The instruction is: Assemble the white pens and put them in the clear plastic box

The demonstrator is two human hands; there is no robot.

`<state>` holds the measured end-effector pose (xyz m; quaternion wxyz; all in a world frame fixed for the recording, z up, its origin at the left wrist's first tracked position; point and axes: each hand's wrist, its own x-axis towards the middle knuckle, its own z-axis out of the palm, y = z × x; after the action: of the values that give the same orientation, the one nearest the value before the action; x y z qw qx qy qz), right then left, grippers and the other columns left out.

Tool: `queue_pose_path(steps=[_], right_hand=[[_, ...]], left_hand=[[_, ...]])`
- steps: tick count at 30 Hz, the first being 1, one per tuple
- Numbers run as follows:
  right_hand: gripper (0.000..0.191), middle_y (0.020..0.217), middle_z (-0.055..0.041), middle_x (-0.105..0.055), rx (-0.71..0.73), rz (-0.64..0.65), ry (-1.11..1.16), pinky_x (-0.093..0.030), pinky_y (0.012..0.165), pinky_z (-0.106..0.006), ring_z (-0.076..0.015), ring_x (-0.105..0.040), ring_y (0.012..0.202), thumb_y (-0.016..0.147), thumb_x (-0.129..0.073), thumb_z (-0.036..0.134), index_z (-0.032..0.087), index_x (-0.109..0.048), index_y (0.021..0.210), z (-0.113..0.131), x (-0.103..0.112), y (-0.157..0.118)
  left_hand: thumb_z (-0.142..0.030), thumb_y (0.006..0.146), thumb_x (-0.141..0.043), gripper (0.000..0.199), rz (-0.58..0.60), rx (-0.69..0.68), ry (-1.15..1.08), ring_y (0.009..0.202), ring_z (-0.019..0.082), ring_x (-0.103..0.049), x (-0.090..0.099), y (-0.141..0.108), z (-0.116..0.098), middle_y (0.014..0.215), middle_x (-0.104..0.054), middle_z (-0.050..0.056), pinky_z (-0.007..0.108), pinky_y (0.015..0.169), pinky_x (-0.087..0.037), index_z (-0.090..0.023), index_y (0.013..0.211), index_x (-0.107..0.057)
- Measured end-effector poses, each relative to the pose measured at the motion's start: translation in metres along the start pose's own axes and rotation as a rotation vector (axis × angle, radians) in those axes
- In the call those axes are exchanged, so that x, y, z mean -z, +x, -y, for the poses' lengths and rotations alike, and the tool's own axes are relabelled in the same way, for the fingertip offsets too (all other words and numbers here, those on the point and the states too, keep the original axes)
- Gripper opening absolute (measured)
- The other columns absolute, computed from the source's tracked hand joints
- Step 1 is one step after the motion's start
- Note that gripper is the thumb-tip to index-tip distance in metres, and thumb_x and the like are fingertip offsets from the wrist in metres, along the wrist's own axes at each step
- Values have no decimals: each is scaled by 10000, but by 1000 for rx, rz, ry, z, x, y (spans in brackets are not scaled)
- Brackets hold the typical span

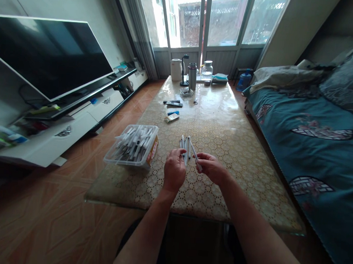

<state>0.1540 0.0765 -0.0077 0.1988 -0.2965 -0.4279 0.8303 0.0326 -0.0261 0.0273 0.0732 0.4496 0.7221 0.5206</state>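
Note:
A slim white pen (194, 153) slants up and to the left from my right hand (211, 167), pinched between thumb and fingers. Just left of it, several similar pens (189, 147) lie roughly side by side on the patterned tablecloth, pointing away from me. My left hand (174, 167) rests beside these pens, its fingers loosely bent and apart, with the fingertips over or touching the nearest ones. I see no pen clearly gripped in it. To the left stands a clear plastic box (152, 156) filled with many white, pen-like pieces.
Farther along the table (223, 134) lie a small card-like pack (171, 117), a blue item (173, 113) and dark remotes (174, 104). A thermos (192, 77), glass jug (207, 70) and white kettle (176, 70) stand at the far end. A bed (283, 125) flanks the right side.

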Motion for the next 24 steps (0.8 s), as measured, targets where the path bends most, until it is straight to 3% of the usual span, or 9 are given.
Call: queue_pose_path(steps=[3,5,8,11,13,15,18,24], right_hand=[[333,582,41,-549,0,55,16,-344,419,-215,-72,-451,435,654,-695,235,165,-593,963,5,1,-3],[441,552,66,-519,20,108,23,-331,408,-208,-74,-427,422,674,-685,232,200,-553,1094,8,1,-7],[592,559,84,-495,32,189,27,-322,403,-203,-76,-412,421,693,-696,262,246,-462,1236,13,-1,-11],[517,579,65,-514,42,228,-12,-309,400,-210,-78,-412,415,760,-646,378,230,-474,1224,17,-1,-13],[414,574,49,-520,91,155,-73,-300,401,-214,-79,-409,412,812,-572,442,203,-525,1147,17,1,-10],[343,590,33,-525,163,0,-183,-302,413,-213,-80,-422,440,823,-547,463,181,-577,1016,16,3,-5],[320,614,23,-511,293,-186,-384,-325,451,-210,-82,-436,496,820,-545,490,174,-596,835,13,4,4],[335,497,73,-421,359,-180,-475,-269,415,-209,-77,-332,414,839,-503,543,210,-529,825,17,5,8]], left_hand=[[-53,788,-466,393,63,-79,61,1142,259,-489,-13,-6,6,1206,-595,91,425,1023,-339,-249,1072,-654],[-57,782,-486,417,136,-122,55,1183,266,-457,-16,-7,8,1279,-567,79,439,1044,-321,-270,1099,-654],[-129,803,-537,286,201,-105,-71,1108,257,-500,-20,-9,9,1153,-633,89,414,1011,-356,-280,991,-691],[-205,801,-590,142,175,15,-206,975,225,-555,-24,-8,10,963,-668,83,339,909,-417,-267,865,-701],[-259,810,-596,109,143,119,-271,866,196,-576,-26,-5,12,872,-666,67,297,822,-437,-247,869,-687],[-314,821,-588,134,142,215,-356,750,166,-577,-26,-1,14,791,-659,47,266,740,-437,-224,885,-664],[-367,819,-583,178,232,276,-411,619,134,-546,-25,4,14,673,-636,23,229,636,-405,-205,794,-651],[-392,811,-566,240,462,132,-170,530,134,-497,-21,-1,14,537,-568,-1,230,558,-352,-224,674,-669]])
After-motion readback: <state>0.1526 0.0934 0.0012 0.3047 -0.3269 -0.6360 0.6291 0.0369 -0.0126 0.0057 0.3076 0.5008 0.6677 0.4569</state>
